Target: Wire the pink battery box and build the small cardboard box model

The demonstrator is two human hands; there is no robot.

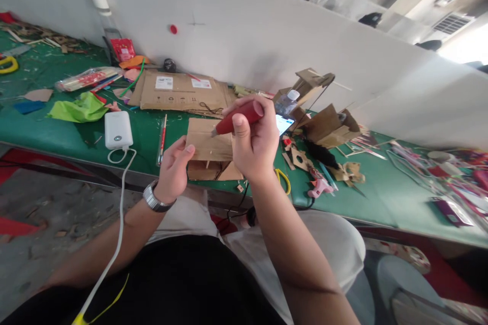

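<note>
My right hand (256, 144) is closed round a thick red tapered tool (240, 118) with a small grey tip, its exact kind unclear. That tip points down at the top panel of a small cardboard box (209, 134), at or just above its surface. On the box's left edge, my left hand (176, 167) grips with the thumb over the top and the fingers partly hidden. The near side of the box is open and shows dividers inside. My right hand covers the box's right part.
A white power bank (118, 129) with a cable lies left, near a flattened cardboard carton (183, 90). Right of the box are a phone (284, 124), a pink glue gun (321, 185), yellow-handled scissors (282, 181) and a cardboard model (330, 127). A wall stands behind.
</note>
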